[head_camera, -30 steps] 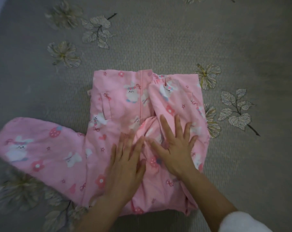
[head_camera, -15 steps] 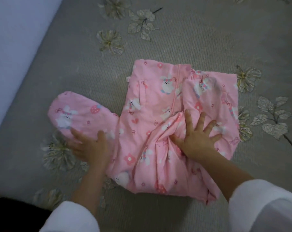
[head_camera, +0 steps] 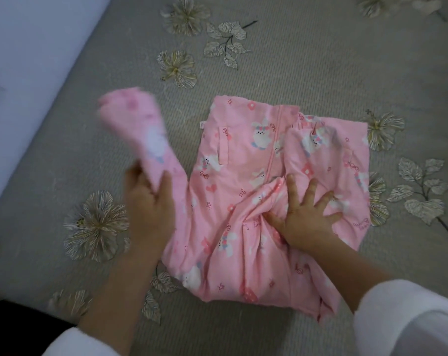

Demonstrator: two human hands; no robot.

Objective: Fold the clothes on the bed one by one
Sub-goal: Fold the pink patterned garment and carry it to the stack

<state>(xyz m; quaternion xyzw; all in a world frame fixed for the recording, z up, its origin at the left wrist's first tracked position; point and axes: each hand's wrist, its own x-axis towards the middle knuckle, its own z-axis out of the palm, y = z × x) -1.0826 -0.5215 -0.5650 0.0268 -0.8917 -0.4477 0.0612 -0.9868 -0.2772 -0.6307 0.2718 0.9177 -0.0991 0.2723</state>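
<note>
A pink garment [head_camera: 246, 209] printed with white rabbits and flowers lies partly folded on the bed, its right sleeve turned in over the body. My left hand [head_camera: 148, 204] grips the garment's left sleeve [head_camera: 140, 132] near its middle and holds it lifted off the bed, the cuff end blurred and pointing up and away. My right hand [head_camera: 302, 214] lies flat with spread fingers on the bunched fabric at the garment's middle, pressing it down.
The grey bedspread [head_camera: 307, 60] with flower and leaf patterns stretches all around the garment. A pale lilac surface [head_camera: 30, 55] runs along the bed's left edge. Dark floor [head_camera: 9, 327] shows at the lower left corner.
My left hand went from the garment's middle out to the left sleeve, took hold of it and raised it off the bed. My right hand has stayed pressed on the middle.
</note>
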